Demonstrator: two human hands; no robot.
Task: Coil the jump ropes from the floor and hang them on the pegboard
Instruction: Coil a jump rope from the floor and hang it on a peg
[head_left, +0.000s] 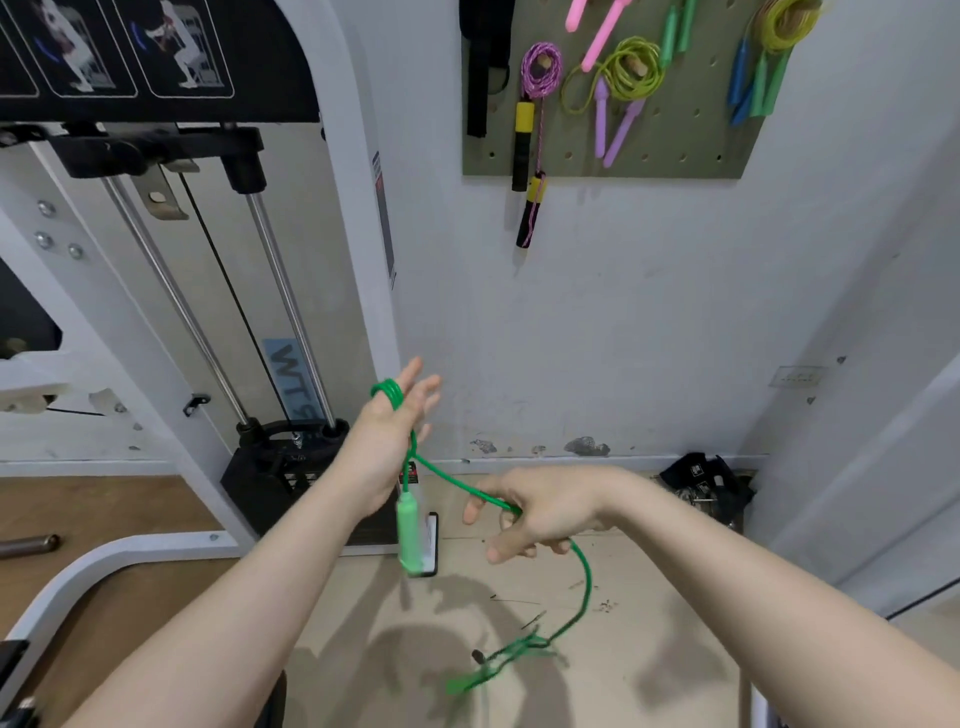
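Our left hand (389, 436) is raised with its fingers straight and spread, and the green jump rope (457, 483) is looped several times round them. One green handle (408, 530) hangs below that hand, blurred. Our right hand (535, 512) is lower and to the right, its fingers curled round the rope, which runs taut between the two hands. Past the right hand the rope curves down to a loose tangle (511, 654) low over the floor (649, 623); we cannot tell whether it touches the floor. On the wall above, the pegboard (675, 156) carries coiled ropes: a purple rope (541, 70) with yellow and black handles, and a yellow-green rope (631, 70) with lilac handles. A weight machine (218, 291) stands to the left.
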